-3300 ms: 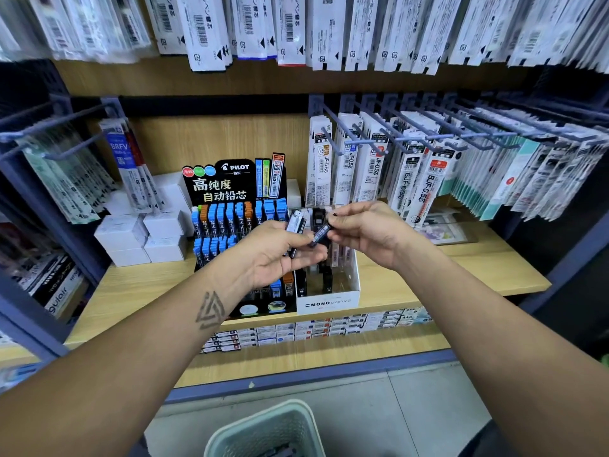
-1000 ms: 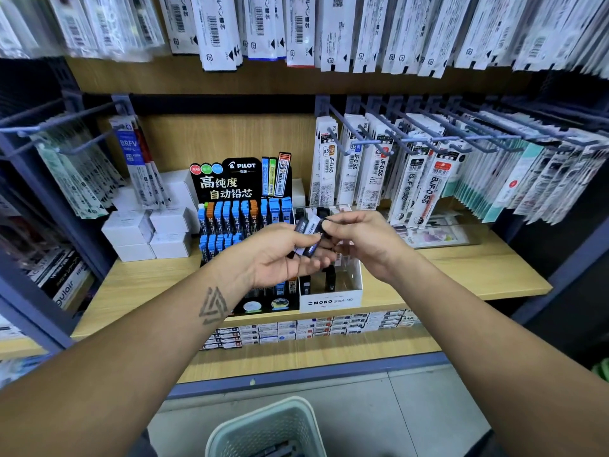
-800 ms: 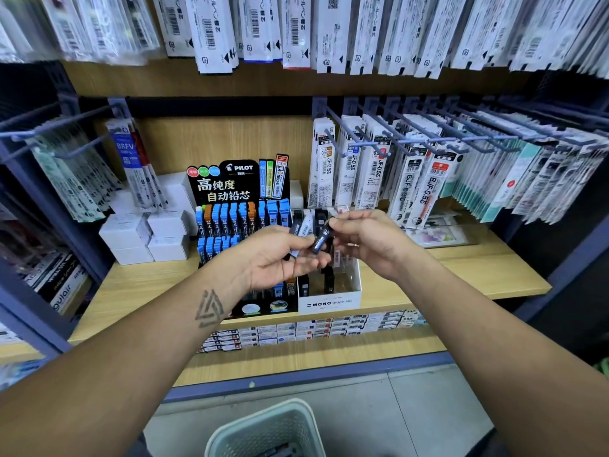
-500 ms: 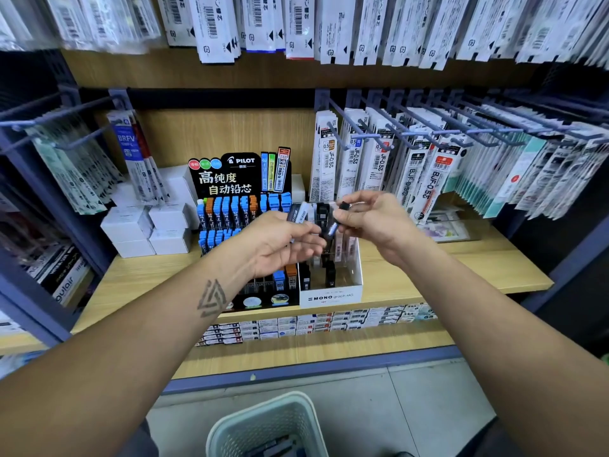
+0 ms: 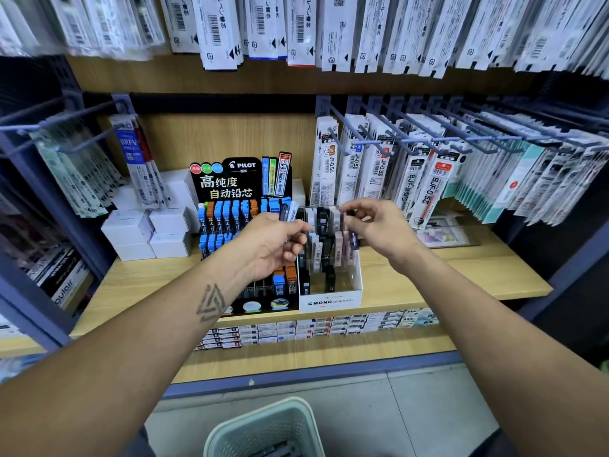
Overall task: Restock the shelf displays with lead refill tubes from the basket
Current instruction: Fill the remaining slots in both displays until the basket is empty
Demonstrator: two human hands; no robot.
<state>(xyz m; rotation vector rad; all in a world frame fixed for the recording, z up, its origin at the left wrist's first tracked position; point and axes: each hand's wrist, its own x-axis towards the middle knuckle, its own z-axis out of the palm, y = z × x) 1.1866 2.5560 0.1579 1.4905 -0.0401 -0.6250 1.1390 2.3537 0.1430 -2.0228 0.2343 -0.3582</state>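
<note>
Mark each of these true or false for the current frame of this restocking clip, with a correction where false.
1. The right hand pinches a dark lead refill tube over the white MONO display box. True.
2. The left hand is empty. False: it grips several tubes.
3. The black PILOT display stands to the right of the MONO box. False: it stands to its left.
4. The basket sits on the floor below the shelf. True.

Dark lead refill tube (image 5: 354, 240) tilted above white MONO display (image 5: 330, 301); green basket (image 5: 263, 430) on floor
</note>
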